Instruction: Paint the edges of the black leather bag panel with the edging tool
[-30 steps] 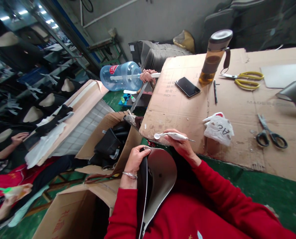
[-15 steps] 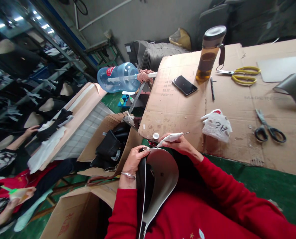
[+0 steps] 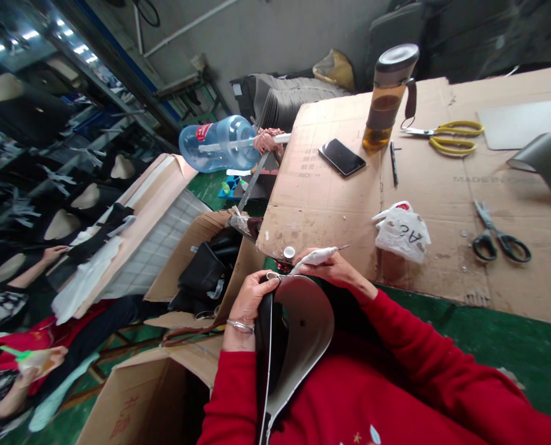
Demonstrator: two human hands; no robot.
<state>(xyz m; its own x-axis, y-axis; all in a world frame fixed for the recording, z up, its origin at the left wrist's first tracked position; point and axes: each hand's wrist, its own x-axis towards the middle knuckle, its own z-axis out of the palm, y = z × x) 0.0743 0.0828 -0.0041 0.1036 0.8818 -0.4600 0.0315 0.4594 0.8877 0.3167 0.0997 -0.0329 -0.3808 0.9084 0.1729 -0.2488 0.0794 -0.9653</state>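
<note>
Two hands at lower centre: left hand [image 3: 251, 295] pinches top edge of curved grey piece [image 3: 306, 321] held in lap; right hand [image 3: 333, 270] closed around white tool [image 3: 313, 257], tip near that edge. Cardboard tabletop [image 3: 331, 204] just beyond. White plastic bag [image 3: 403, 230] right of hands, black scissors [image 3: 500, 235] farther right. Bottle [image 3: 386, 99] holds amber liquid, phone [image 3: 341, 157] beside it. Open carton [image 3: 201, 278] left holds black pieces.

On the cardboard sheet [image 3: 331, 204], the phone [image 3: 341, 156] lies left of the bottle [image 3: 389, 96], the plastic bag [image 3: 403, 232] nearer.
</note>
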